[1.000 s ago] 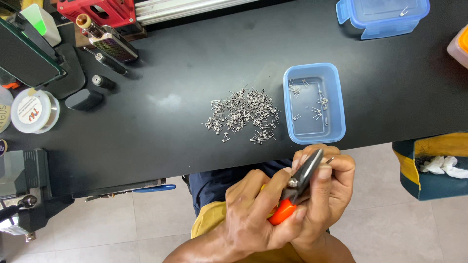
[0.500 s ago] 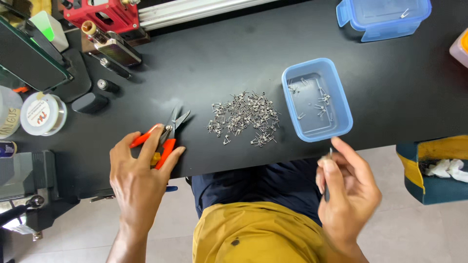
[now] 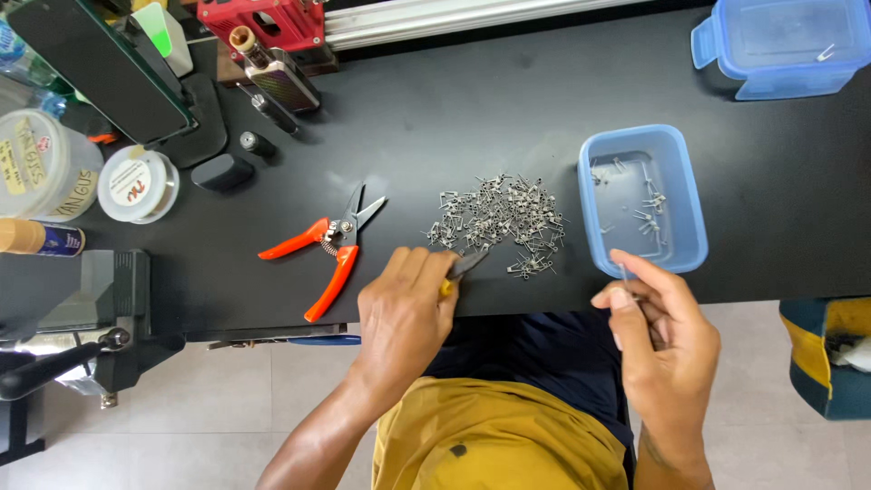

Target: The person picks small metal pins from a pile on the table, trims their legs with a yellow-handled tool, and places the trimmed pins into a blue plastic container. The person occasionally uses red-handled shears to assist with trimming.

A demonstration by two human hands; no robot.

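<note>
The left hand (image 3: 406,304) lies at the near edge of the black table (image 3: 454,109), its fingers curled round a small tool (image 3: 463,269) with a yellow handle and a dark tip; the tip pokes out past the fingertips toward the pile of small metal coils (image 3: 499,218), which lies just beyond it. Left of this hand, apart from it, the orange-handled cutters (image 3: 327,249) lie on the table with the blades parted, untouched.

The right hand (image 3: 658,331) hovers off the table's near edge, thumb and fingers pinched on a thin metal piece (image 3: 624,272) that sticks up from the fingertips. Just above that pinch sits the open blue tray (image 3: 689,254), with a few coils scattered inside. A second blue box (image 3: 780,45) stands well beyond it, at the far right corner.

Far left of both hands are a spool (image 3: 136,184) and a round tub (image 3: 41,172).
</note>
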